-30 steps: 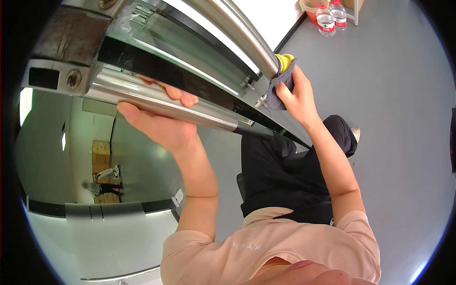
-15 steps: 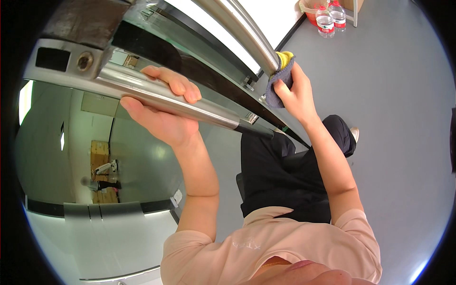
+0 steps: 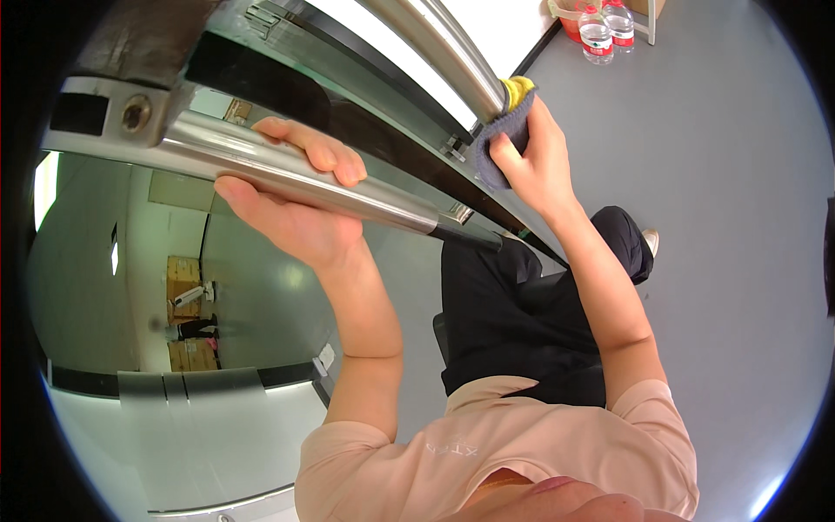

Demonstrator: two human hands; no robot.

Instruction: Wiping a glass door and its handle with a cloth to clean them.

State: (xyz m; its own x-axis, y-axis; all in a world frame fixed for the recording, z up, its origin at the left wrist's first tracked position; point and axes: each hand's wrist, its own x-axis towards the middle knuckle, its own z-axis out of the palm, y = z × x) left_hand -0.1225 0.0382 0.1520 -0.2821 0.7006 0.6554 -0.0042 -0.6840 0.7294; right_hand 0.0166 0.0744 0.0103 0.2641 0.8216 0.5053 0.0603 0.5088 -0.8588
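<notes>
**Both arms raised, both hands closed**

The left hand [image 3: 291, 204] is lifted up and to the left, palm turned toward the camera. Its fingers [image 3: 326, 157] curl over from the far side while the thumb lies along the near side, so the grip is wrapped shut. The left forearm runs down from the wrist, nearly straight, to a bent elbow near the chest. The right hand [image 3: 531, 161] reaches higher and farther right, its back toward the camera, fingers bunched and pressed forward. The right forearm slants down and right to the shoulder.
</notes>
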